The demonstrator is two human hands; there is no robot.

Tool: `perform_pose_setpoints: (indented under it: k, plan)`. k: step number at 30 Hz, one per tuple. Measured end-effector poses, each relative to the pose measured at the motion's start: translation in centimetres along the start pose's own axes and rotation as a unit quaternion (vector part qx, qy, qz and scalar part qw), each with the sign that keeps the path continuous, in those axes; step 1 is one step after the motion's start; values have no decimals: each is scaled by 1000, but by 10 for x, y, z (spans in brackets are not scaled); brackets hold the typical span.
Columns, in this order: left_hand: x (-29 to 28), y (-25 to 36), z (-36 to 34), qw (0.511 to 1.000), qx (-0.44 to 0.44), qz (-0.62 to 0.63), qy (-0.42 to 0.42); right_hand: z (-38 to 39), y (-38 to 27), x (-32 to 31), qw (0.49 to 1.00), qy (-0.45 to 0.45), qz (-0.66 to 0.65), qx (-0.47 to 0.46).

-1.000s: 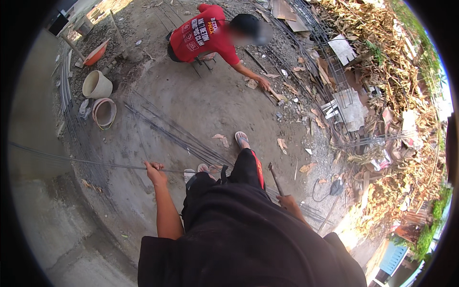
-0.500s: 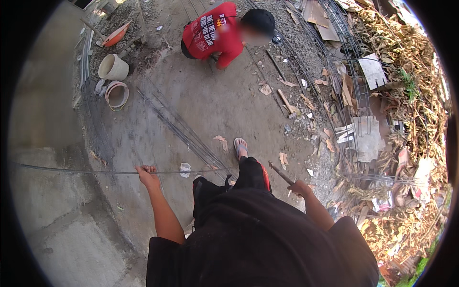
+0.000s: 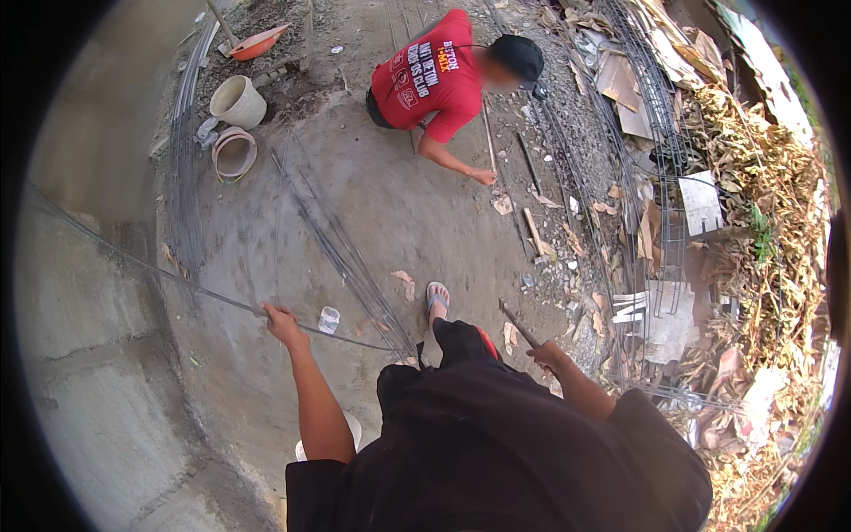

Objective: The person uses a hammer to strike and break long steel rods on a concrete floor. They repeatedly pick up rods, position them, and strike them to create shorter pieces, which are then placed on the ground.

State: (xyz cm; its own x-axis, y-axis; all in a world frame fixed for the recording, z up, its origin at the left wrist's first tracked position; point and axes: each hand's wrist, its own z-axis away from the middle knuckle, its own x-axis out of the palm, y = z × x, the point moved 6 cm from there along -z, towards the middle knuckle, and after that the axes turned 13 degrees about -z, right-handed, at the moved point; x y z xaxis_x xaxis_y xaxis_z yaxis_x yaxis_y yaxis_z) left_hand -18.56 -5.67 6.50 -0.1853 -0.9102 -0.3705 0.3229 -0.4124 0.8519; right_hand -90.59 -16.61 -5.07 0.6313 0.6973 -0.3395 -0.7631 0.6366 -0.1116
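My left hand [image 3: 282, 324] is closed around a long thin steel rod [image 3: 177, 276], which runs from the far left to in front of my legs. My right hand [image 3: 547, 356] grips a dark metal bar tool [image 3: 519, 326], its notched end pointing forward. A small white plastic cup [image 3: 329, 320] lies on the concrete near my left hand. Beyond it a bundle of loose steel rods [image 3: 337, 253] lies diagonally across the ground. My sandaled foot [image 3: 436, 297] shows ahead of my dark trousers.
A co-worker in red [image 3: 417, 75] bends ahead, one hand by a thin bar. Pale buckets [image 3: 236, 105] and an orange pan [image 3: 257, 43] stand back left. On the right lie a rebar cage [image 3: 665, 257], cardboard and dry leaves [image 3: 762, 293]. More rods [image 3: 186, 204] run along the left.
The far left end of my rod has swung away from me, so it now slants. The co-worker has shifted, the reaching arm now drawn nearer the body. My view has moved somewhat.
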Motion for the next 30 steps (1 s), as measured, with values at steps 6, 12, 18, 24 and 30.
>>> perform_pose_setpoints:
  k: [6,12,18,24,30]
  plan:
    - [-24,12,-5,995,53,-65,62,-2,-84,-27,965,-43,252,-57]
    - [-64,55,60,949,235,-143,156,-12,-132,-38,951,-15,289,-108]
    - [-118,106,153,950,258,-41,172,15,-133,-45,927,-23,277,-254]
    - [-149,157,225,964,220,21,151,129,-163,-46,873,-14,233,-428]
    - [-158,192,250,971,187,93,116,162,-247,-1,844,-139,188,-482]
